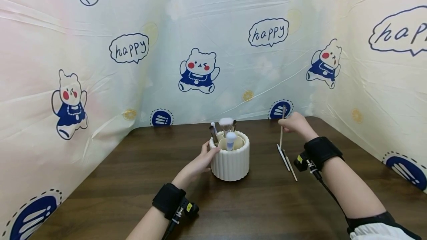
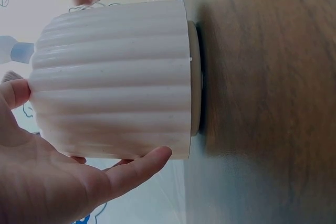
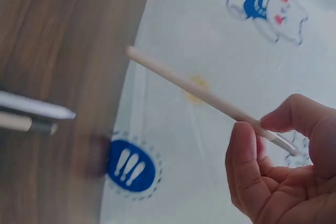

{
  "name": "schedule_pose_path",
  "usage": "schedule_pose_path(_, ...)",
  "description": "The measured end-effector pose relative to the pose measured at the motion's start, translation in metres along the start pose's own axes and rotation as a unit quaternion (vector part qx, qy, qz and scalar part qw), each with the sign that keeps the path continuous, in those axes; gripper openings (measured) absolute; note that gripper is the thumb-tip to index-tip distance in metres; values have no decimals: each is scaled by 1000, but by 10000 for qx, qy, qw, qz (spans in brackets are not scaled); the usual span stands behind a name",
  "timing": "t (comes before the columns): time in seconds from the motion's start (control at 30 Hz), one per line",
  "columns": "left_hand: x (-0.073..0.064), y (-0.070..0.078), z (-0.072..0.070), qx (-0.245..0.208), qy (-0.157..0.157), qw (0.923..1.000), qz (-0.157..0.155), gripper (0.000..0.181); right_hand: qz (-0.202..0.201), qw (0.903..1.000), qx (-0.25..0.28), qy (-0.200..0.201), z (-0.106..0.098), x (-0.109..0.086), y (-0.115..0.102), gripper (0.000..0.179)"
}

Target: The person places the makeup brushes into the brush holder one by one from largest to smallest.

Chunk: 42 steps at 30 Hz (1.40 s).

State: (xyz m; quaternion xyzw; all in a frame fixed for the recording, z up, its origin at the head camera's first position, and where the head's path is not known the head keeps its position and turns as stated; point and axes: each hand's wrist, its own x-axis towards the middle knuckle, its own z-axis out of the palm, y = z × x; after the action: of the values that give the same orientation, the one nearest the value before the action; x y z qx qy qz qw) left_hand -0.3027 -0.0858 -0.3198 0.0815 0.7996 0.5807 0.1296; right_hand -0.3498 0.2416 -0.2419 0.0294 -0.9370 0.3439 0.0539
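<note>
A white ribbed brush holder (image 1: 230,166) stands upright on the table, with several makeup brushes in its compartments. Among them are a fluffy white-tipped brush (image 1: 226,122) and a shorter pale one (image 1: 231,138). My left hand (image 1: 199,161) grips the holder's left side, thumb at the scalloped rim and fingers along the wall. Off to the right, my right hand (image 1: 297,123) pinches a thin beige makeup brush (image 3: 194,90) between thumb and fingers near its bristle end. Its bare handle end points down toward the table in the head view.
Two slim sticks lie side by side below the right hand: a white one (image 1: 282,157) and a beige one with a dark end (image 1: 291,167). A printed curtain (image 1: 230,17) surrounds the dark wooden table (image 1: 133,180) at the back and sides.
</note>
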Motion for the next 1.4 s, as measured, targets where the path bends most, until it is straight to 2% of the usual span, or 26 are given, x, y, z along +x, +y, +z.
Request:
schedule_pose_path(0.2, 1, 0, 0, -5, 32, 10000, -6, 80, -528, 9980, 277, 218, 9, -2, -22, 28)
schedule_pose_path(0.47, 0, 1, 0, 19, 13, 10000, -17, 80, -925, 9919, 592, 636, 24, -9, -50, 26)
schedule_pose_path(0.73, 0, 1, -1, 14, 5, 10000, -38, 80, -1272, 9820, 951, 1023, 34, -14, -64, 21)
schedule_pose_path(1.07, 1, 0, -1, -11, -19, 10000, -29, 81, -1381, 9845, 897, 597, 52, -11, -67, 14)
schedule_pose_path(1.4, 2, -1, -1, -45, -65, 10000, -20, 81, -1376, 9899, 324, -23, 67, -8, -63, 12)
